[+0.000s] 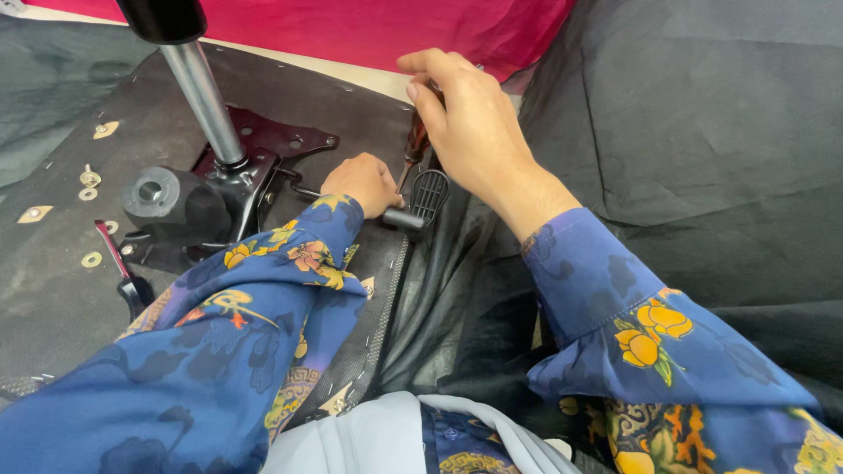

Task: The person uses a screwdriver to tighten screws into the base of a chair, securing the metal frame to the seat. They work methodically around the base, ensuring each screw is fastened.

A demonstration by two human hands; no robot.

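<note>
Screwdriver (415,140) is being gripped upright by the right hand (470,123) while the left hand (362,180) is clasping the lever (413,215) beside the already mounted chair mechanism (237,175); washers (88,189) are lying loose.

Single head view, looking steeply down, close over hands (421,149).

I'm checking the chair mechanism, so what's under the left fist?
The left hand grips a thin black metal lever rod, ending in a ribbed black plastic paddle. The rod's middle is hidden inside the fist.
</note>
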